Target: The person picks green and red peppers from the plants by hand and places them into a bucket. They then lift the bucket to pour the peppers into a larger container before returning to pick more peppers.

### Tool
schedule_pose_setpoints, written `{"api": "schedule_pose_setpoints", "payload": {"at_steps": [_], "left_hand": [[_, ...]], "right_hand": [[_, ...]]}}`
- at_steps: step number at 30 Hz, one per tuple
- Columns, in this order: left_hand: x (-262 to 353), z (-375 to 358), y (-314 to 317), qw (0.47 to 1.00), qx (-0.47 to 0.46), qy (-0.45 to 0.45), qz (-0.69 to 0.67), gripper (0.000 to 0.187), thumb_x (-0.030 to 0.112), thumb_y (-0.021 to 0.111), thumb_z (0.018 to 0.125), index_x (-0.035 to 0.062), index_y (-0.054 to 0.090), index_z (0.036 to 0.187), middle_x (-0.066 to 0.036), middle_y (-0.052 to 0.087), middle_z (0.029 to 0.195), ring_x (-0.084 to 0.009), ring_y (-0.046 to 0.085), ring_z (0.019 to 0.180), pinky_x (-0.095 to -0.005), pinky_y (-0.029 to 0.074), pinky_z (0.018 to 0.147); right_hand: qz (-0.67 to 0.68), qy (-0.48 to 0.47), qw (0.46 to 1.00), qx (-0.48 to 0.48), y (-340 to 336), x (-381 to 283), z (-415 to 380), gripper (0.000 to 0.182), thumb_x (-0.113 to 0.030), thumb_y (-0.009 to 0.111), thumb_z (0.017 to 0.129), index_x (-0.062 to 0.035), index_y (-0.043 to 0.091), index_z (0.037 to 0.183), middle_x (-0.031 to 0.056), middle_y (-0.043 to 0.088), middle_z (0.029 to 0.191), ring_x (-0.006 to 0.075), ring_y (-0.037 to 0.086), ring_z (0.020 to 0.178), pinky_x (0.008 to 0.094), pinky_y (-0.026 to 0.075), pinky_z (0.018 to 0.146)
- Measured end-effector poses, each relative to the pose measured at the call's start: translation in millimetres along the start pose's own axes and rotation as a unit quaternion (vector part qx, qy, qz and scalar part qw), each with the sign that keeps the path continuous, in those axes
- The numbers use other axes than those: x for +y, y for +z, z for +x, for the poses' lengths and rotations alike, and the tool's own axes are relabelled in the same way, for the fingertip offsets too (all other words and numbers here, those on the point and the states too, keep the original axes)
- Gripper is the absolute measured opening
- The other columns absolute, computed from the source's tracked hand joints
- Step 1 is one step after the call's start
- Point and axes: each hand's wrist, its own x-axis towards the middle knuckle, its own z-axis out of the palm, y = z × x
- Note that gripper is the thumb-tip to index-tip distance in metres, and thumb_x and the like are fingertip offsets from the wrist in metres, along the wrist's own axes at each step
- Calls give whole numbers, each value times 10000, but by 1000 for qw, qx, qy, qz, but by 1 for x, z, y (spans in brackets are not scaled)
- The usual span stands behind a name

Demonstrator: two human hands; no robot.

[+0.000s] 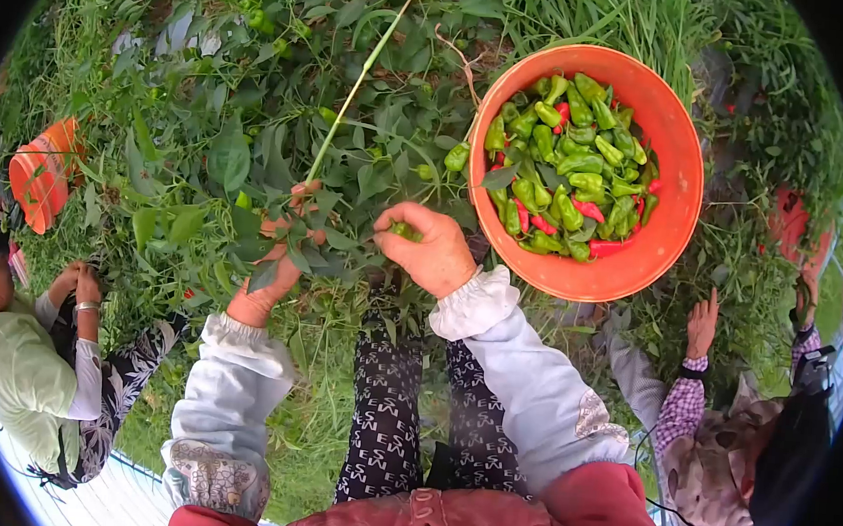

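Note:
My left hand is in among the leaves of a pepper plant, its fingers curled round a leafy branch and partly hidden by the foliage. Close by on the right, my right hand pinches a small green pepper between thumb and forefinger. An orange bucket stands beyond that hand, holding many green peppers and several red ones. Another green pepper hangs just outside the bucket's left side.
A person in a light green top crouches at the left near an orange bucket lying tilted. On the right another person in a checked sleeve reaches into the plants. A long pale green stalk slants above my left hand.

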Motion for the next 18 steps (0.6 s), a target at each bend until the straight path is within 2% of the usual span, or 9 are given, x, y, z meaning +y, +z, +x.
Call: {"api": "schedule_pose_setpoints", "payload": {"at_steps": [1,2,3,4,5,7,10,15,18], "left_hand": [[-13,1,-6,997,22,20,-72,525,174,610,833,13,413,1293,-25,575,971,-100,531,918,-222,421,820],[0,1,5,953,18,93,286,519,189,620,830,-5,432,1273,-18,577,965,-91,524,918,-234,413,833],[1,3,6,954,18,82,286,519,189,620,830,-5,432,1273,-18,577,965,-91,524,918,-234,413,833],[0,7,5,957,42,104,269,483,196,618,838,0,461,1251,-25,582,996,-91,528,924,-242,417,830],[-3,7,5,958,67,121,250,449,203,615,845,4,491,1228,-31,588,1028,-91,532,930,-250,421,827],[9,2,16,960,63,121,243,403,211,603,859,12,521,1200,-41,591,1056,-96,545,921,-256,429,822],[24,10,3,957,76,110,257,334,220,577,883,27,563,1155,-55,597,1095,-111,571,895,-266,444,817],[25,2,6,958,73,82,265,296,213,594,879,23,597,1105,-62,610,1092,-125,575,871,-276,473,802],[17,3,6,956,66,80,276,299,211,559,898,19,576,1126,-70,601,1107,-139,585,888,-281,475,812]], "right_hand": [[-20,-43,998,33,-4,9,1,164,-171,667,747,-90,617,881,36,593,698,113,520,612,266,438,593],[52,-7,998,19,-7,10,-1,142,-147,664,758,-82,612,873,18,597,715,103,521,618,258,434,588],[122,28,992,7,-11,5,-4,121,-123,661,769,-75,606,866,0,600,732,93,521,625,249,431,582],[112,83,990,-21,-21,-2,-10,80,-103,623,808,-74,584,872,-1,597,801,74,574,756,222,466,614],[188,74,979,-36,-26,-1,-18,116,-126,622,827,-68,566,911,16,596,878,107,591,770,227,468,612],[288,113,948,-75,-42,-2,-40,167,-122,635,829,-58,551,959,9,573,863,118,603,772,234,479,597],[288,152,933,-153,-56,22,-69,215,-135,616,843,-59,539,1029,29,566,894,137,609,786,238,490,609],[247,287,922,-76,-61,117,-84,259,-190,625,826,-73,548,1044,31,578,908,138,611,782,254,497,599],[189,372,909,21,-59,161,-79,208,-193,629,812,-89,590,988,11,594,857,122,612,769,250,487,592]]}}
